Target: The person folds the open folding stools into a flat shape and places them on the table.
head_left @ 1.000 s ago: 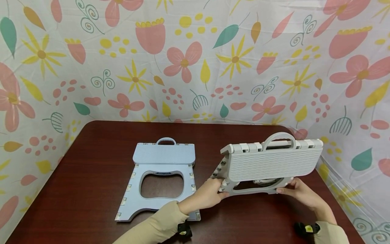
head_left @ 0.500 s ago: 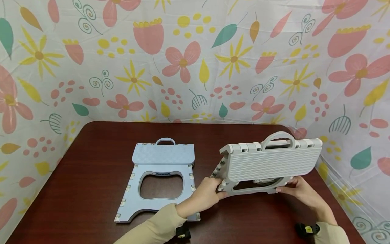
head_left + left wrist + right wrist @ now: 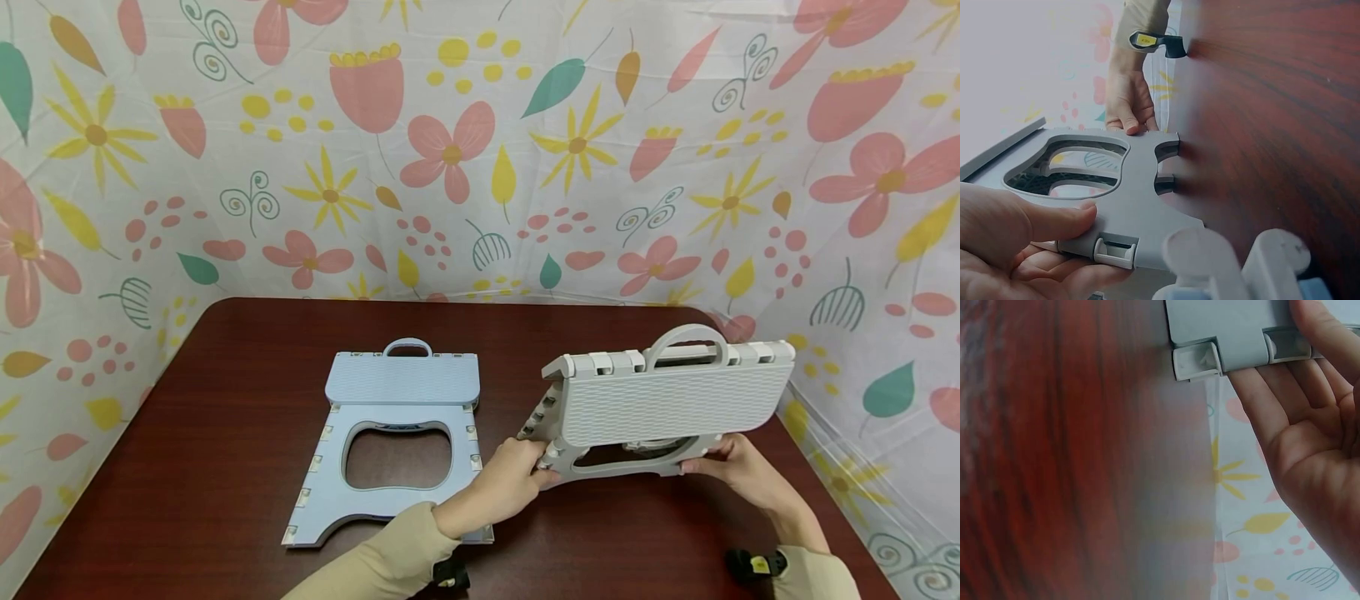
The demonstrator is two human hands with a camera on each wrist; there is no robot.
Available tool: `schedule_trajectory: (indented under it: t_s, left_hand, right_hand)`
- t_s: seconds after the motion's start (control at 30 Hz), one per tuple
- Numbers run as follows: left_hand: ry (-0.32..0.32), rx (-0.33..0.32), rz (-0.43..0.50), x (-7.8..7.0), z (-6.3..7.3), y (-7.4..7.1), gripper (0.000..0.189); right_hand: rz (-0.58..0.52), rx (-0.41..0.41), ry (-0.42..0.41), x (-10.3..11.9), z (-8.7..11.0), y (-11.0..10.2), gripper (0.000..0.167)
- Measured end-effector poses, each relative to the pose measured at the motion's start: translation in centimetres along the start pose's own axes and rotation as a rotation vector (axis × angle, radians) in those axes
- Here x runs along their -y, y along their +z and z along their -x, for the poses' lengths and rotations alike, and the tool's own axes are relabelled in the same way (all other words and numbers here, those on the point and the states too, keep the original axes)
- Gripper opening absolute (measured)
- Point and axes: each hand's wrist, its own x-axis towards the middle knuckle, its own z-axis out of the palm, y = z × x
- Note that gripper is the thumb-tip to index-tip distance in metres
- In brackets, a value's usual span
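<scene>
A light grey folding step stool [image 3: 675, 404] stands partly unfolded at the table's right, its carry handle [image 3: 688, 343] uppermost. My left hand [image 3: 498, 483] grips the left edge of its leg panel; in the left wrist view the thumb [image 3: 1063, 222] lies on the outer face and the fingers go behind. At the opposite edge my right hand [image 3: 750, 475] holds the same panel, thumb in front, with its fingers [image 3: 1291, 387] beneath the hinged edge in the right wrist view. A light blue folding step stool [image 3: 401, 379] lies folded flat to the left, partly covered by my left forearm.
The dark red-brown table [image 3: 217, 433] runs back to a flower-printed curtain [image 3: 450, 150] that also closes off both sides. Black straps [image 3: 753, 565] sit on both wrists. The table's right edge lies close beside my right arm.
</scene>
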Motion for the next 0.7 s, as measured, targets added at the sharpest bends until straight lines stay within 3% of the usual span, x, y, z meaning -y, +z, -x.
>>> schedule_trajectory:
  t_s: [0.47, 0.7]
  left_hand:
    - [0.021, -0.016, -0.024, -0.11, 0.09, 0.08, 0.019]
    - [0.027, -0.019, -0.026, -0.07, -0.01, 0.09, 0.02]
  right_hand:
    - [-0.014, 0.002, -0.024, -0.11, 0.03, 0.14, 0.019]
    - [0.006, -0.011, 0.019, 0.21, 0.1, 0.16, 0.02]
